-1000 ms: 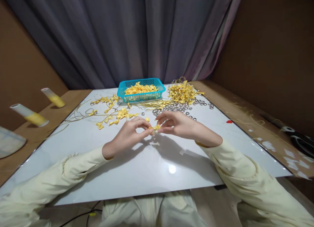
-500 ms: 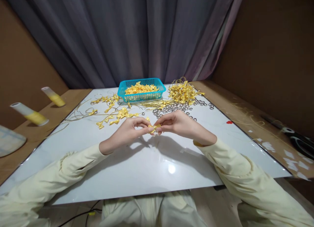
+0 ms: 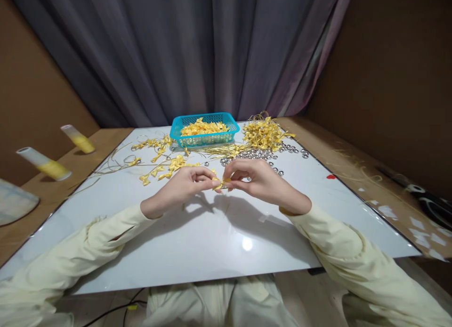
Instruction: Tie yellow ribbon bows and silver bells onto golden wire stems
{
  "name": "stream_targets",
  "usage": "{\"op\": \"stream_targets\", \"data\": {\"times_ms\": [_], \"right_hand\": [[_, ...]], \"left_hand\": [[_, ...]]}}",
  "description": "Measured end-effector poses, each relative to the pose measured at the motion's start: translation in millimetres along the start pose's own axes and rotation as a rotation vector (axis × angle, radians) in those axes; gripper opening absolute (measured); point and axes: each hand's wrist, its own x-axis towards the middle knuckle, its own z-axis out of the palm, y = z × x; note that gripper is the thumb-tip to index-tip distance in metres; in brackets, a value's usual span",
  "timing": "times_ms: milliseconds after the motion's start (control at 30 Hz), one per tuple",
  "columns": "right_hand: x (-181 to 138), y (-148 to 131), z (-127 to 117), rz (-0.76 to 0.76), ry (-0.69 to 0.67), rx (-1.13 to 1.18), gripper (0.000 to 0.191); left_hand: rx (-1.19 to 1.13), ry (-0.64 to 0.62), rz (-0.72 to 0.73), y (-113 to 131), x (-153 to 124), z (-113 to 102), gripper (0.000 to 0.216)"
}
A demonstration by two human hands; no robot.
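Note:
A small yellow ribbon bow (image 3: 216, 183) is pinched between both hands, just above the white tabletop. My left hand (image 3: 187, 185) grips its left side between thumb and fingertips. On the other side, my right hand (image 3: 256, 181) is closed on the bow's right part, with a thin gold bit showing between the fingertips. The fingers hide much of the bow. Loose yellow bows (image 3: 176, 163) lie beyond my left hand. Silver ring-like pieces (image 3: 254, 154) are scattered behind my right hand.
A turquoise basket (image 3: 206, 139) of yellow bows stands at the back. Beside it is a heap of bows with gold cords (image 3: 263, 133). Ribbon spools (image 3: 52, 169) stand at left. Black-handled scissors (image 3: 432, 207) and white scraps (image 3: 418, 235) lie at right.
My right hand's fingers have shifted slightly, with the index finger arched higher over the bow. The left hand has barely moved and both still pinch the bow.

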Motion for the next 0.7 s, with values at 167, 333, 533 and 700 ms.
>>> {"op": "stream_targets", "data": {"times_ms": [167, 333, 533, 700], "right_hand": [[1.7, 4.1, 1.9, 0.020, 0.012, 0.081, 0.009], [2.8, 11.2, 3.7, 0.172, -0.037, 0.322, 0.014], [3.4, 17.6, 2.0, 0.197, -0.128, 0.360, 0.018], [2.9, 18.9, 3.1, 0.235, -0.153, 0.455, 0.013]], "left_hand": [[-0.020, -0.016, 0.015, -3.8, 0.8, 0.2, 0.021], [0.029, -0.018, 0.043, -3.4, -0.2, -0.4, 0.024], [0.106, -0.042, 0.065, 2.0, -3.0, -0.4, 0.026], [0.122, -0.058, 0.076, 1.8, -1.7, 0.0, 0.024]]}}
